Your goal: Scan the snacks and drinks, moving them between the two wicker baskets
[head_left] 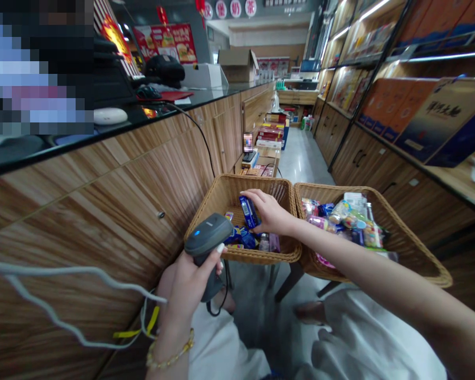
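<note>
My left hand (190,282) is wrapped round the handle of a dark grey barcode scanner (208,232) with a lit blue light. Its head points at the left wicker basket (275,257). Over that basket, my right hand (271,211) grips a small blue box (248,212), its barcode side turned towards the scanner. Below it in the basket lie several small packets, among them blue wrappers (243,238). The right wicker basket (411,235) holds a heap of mixed packaged goods (350,219); my right forearm passes over its near part.
A wood-panelled counter (142,190) with a dark top runs along the left. White cables (83,272) hang at the lower left. Boxes (271,132) stand on the floor ahead. Shelves with orange cartons (404,108) line the right side. A small phone-like screen (248,142) stands beyond the baskets.
</note>
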The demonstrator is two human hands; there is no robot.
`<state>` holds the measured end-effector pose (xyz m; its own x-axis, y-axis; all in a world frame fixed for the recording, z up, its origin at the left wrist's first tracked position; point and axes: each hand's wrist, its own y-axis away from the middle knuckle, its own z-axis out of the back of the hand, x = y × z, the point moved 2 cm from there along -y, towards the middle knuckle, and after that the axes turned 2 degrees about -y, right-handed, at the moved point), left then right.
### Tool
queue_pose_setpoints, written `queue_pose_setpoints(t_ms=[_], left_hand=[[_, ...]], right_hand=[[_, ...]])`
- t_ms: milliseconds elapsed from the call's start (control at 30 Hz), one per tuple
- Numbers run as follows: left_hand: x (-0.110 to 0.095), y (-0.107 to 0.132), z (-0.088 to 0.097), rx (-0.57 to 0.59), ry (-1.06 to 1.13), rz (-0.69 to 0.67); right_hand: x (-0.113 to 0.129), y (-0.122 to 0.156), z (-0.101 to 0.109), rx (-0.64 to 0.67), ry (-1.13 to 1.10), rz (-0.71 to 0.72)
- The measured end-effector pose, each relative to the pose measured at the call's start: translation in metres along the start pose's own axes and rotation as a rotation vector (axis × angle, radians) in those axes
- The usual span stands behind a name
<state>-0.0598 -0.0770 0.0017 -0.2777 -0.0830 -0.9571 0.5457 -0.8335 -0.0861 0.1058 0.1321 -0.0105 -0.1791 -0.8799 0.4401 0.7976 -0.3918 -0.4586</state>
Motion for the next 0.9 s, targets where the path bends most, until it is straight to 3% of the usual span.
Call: queue_pose_setpoints(t_ms=[100, 367, 900], left_hand=[[-0.009, 0.002, -0.007, 0.087, 0.026, 0.014], [-0.019, 0.004, -0.012, 0.055, -0.094, 0.013], [-0.023, 0.005, -0.014, 0.044, -0.124, 0.006]], right_hand=[[0.005, 0.011, 0.002, -0.066, 0.077, -0.037], [0.008, 0.013, 0.005, -0.115, 0.115, -0.055], [0.009, 0.013, 0.006, -0.119, 0.124, -0.064]])
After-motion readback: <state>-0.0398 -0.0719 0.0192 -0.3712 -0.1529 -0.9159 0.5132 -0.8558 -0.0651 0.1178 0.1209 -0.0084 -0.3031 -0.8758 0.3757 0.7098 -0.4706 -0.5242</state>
